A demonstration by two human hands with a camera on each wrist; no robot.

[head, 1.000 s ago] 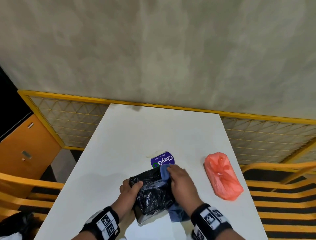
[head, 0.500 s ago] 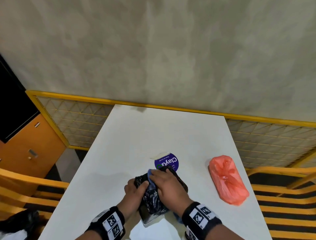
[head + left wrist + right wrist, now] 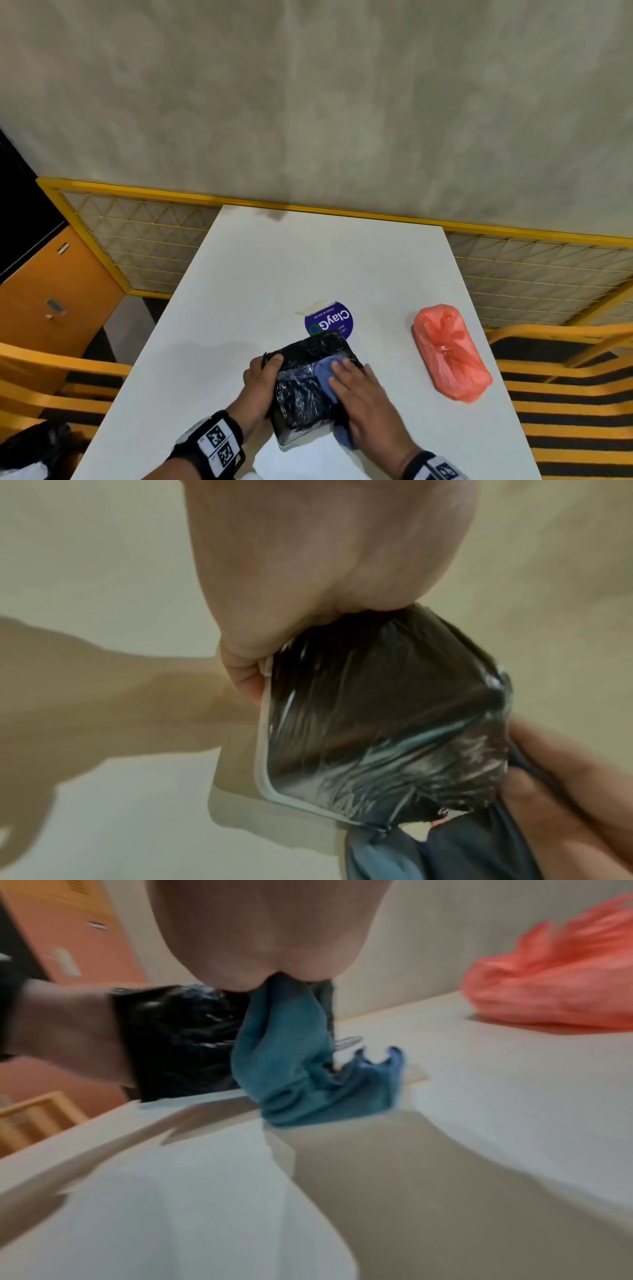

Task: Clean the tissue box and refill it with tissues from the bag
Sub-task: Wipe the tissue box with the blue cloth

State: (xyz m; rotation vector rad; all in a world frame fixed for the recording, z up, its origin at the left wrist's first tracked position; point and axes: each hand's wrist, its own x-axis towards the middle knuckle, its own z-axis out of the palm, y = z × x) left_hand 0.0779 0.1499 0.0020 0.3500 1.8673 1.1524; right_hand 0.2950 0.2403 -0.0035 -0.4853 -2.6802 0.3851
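A tissue box (image 3: pixel 305 394) wrapped in shiny black plastic lies near the front edge of the white table (image 3: pixel 308 267). My left hand (image 3: pixel 263 373) grips its left side, thumb on top; the left wrist view shows the box (image 3: pixel 377 710) with a pale rim under my curled fingers. My right hand (image 3: pixel 356 387) holds a blue cloth (image 3: pixel 325 370) pressed on the box top, toward its right side. In the right wrist view the cloth (image 3: pixel 284 1056) hangs bunched below my palm beside the box (image 3: pixel 178 1042). A tied red plastic bag (image 3: pixel 448 349) lies to the right, apart from both hands.
A round purple sticker (image 3: pixel 330 322) sits on the table just beyond the box. Yellow slatted chairs stand at the left (image 3: pixel 51 370) and right (image 3: pixel 565 342). A yellow mesh rail (image 3: pixel 137 246) and a wall back the table. An orange cabinet (image 3: pixel 44 291) is at far left.
My right hand has slid the cloth across the box top, first leftward, then back toward the right side. The left hand keeps its grip on the box.
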